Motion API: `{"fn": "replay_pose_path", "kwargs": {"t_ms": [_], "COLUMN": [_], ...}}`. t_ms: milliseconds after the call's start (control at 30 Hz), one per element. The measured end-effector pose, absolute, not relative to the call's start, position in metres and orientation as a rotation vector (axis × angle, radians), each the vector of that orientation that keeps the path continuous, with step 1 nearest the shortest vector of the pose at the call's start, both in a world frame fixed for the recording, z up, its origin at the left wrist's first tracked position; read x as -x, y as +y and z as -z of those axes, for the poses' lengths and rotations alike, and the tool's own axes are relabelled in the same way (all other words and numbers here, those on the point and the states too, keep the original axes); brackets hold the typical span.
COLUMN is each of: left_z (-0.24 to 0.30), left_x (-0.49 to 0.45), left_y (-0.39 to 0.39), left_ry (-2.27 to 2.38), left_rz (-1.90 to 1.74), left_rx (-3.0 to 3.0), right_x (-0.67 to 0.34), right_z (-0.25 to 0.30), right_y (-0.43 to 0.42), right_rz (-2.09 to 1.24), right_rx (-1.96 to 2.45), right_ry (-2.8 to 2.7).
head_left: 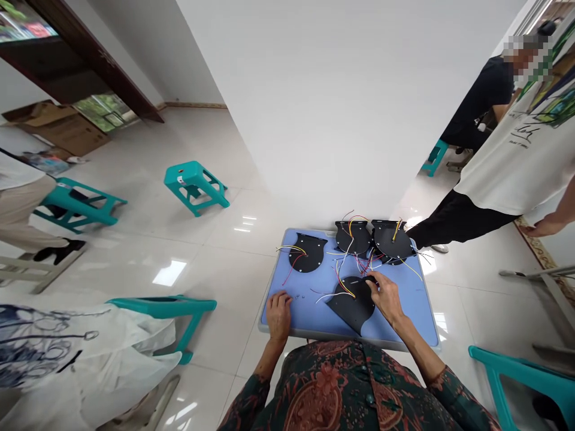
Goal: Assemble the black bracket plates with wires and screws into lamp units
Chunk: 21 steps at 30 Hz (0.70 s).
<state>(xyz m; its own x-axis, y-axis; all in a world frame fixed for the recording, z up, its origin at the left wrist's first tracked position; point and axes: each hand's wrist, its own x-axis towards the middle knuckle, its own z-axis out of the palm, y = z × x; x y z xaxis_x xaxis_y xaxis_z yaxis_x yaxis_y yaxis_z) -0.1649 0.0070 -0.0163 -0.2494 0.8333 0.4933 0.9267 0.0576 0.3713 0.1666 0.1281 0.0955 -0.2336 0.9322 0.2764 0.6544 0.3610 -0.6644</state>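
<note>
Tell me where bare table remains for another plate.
Widest free patch: the blue tabletop between the black plate under the right hand and the table's right edge. A narrower one: between the left hand and the left plate, crossed by a red wire. Crowded: the far right, where plates and wires tangle.

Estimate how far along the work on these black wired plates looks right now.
Apparently done: three black plates lie farther across the blue table, wires already attached. In hand: the right hand touches a fourth black plate, which also has wires, while the left hand rests on the table. Left: cannot be told, since every plate in view has wires.
</note>
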Motion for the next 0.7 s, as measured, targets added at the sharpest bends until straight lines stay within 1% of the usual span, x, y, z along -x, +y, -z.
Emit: {"fn": "replay_pose_path", "kwargs": {"t_ms": [233,333,433,567,700], "left_z": [0.015,0.005,-0.010,-0.030,-0.042], "left_x": [0.163,0.156,0.138,0.102,0.069], "left_y": [0.007,0.010,0.012,0.016,0.026], "left_ry": [-2.130,-2.125,-2.214,-2.668,-3.232], "left_rz": [0.969,1.000,1.014,0.828,0.847], "left_rx": [1.849,1.844,1.968,2.287,2.345], "right_x": [-0.156,-0.149,-0.144,-0.141,-0.141], "right_z": [-0.089,-0.087,-0.087,-0.091,-0.098], "right_y": [0.137,0.141,0.142,0.143,0.141], "right_rz": [-0.523,-0.503,-0.491,-0.456,-0.412], "right_rx": [1.336,1.322,1.313,1.299,1.289], "right_ry": [-2.071,-2.119,-2.166,-2.244,-2.338]}}
